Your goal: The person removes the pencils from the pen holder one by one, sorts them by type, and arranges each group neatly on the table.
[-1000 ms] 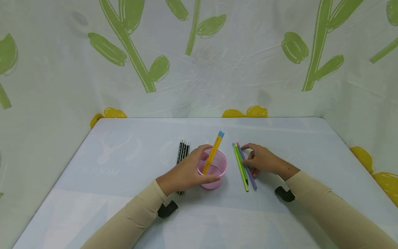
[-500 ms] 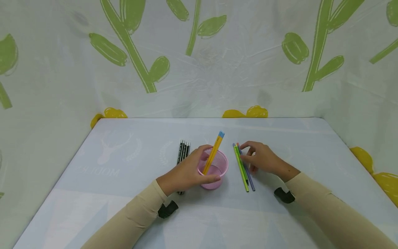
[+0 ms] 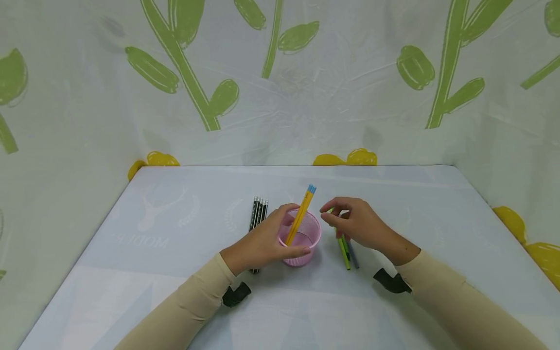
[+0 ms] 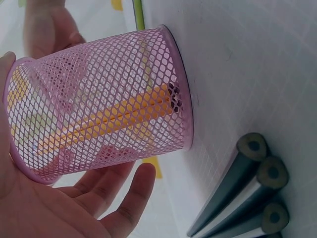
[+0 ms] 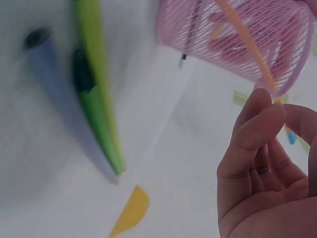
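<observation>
My left hand (image 3: 264, 245) grips a pink mesh pencil cup (image 3: 298, 261), with thumb and fingers around its rim. Two yellow pencils (image 3: 301, 216) with blue ends lean inside the cup. To the cup's right, my right hand (image 3: 358, 221) hovers over coloured pencils, its thumb and forefinger tips close together near the rim and nothing visible between them. A yellow-green pencil (image 5: 94, 44), a green one (image 5: 99, 119) with a black end and a purple one (image 5: 62, 96) lie below that hand, their far ends hidden by it in the head view.
Several black-and-white pencils (image 3: 258, 209) lie side by side left of the cup, partly behind my left hand. All this is on a pale table (image 3: 197, 311). White walls (image 3: 332, 97) with green plant prints rise behind the table and at its sides.
My right hand has let go of the purple pencil, which now lies nearer the green ones. That hand has lifted and moved left toward the cup. My left hand and the cup have stayed still.
</observation>
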Demonstrator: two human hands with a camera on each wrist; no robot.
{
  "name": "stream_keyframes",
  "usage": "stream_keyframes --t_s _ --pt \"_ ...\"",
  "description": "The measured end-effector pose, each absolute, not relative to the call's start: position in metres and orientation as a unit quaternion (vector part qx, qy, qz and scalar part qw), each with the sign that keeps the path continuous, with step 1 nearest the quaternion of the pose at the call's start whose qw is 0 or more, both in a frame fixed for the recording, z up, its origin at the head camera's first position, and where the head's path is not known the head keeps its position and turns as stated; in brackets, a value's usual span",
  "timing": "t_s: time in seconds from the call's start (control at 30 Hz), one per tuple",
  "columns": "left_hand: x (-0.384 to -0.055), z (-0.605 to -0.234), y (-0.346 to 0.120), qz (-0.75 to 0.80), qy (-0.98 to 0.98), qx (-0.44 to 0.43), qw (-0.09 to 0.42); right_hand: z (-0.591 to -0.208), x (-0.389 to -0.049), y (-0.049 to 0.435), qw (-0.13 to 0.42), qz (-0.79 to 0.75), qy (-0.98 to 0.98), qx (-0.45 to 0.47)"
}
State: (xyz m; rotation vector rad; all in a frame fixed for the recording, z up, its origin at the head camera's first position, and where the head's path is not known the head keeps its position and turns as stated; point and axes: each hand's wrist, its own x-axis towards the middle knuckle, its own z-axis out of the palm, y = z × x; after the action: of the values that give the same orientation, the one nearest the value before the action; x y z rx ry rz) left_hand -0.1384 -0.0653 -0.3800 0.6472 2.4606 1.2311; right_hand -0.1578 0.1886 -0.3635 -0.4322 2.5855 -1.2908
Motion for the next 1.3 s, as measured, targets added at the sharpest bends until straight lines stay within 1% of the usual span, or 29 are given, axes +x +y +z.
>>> stream_keyframes --t_s 0.2,0.7,0.87,1.07,1.3 --pt "-0.138 -0.380 -0.065 0.429 0.860 0.229 0.155 -0.360 -0.153 0.176 0.084 -0.451 0.873 -0.163" --pt "-0.138 -0.381 -0.065 0.437 0.854 0.235 0.154 -0.359 -0.160 0.160 0.069 -0.514 0.843 -0.142" --pt "-0.139 -0.381 -0.065 0.435 0.855 0.234 0.157 -0.360 -0.162 0.156 0.061 -0.509 0.849 -0.129" --pt "-0.138 -0.380 -0.066 0.437 0.852 0.238 0.161 -0.364 -0.163 0.155 0.065 -0.508 0.851 -0.114" --pt "-0.139 -0.381 -0.066 0.433 0.855 0.243 0.153 -0.368 -0.163 0.157 0.076 -0.512 0.848 -0.113"
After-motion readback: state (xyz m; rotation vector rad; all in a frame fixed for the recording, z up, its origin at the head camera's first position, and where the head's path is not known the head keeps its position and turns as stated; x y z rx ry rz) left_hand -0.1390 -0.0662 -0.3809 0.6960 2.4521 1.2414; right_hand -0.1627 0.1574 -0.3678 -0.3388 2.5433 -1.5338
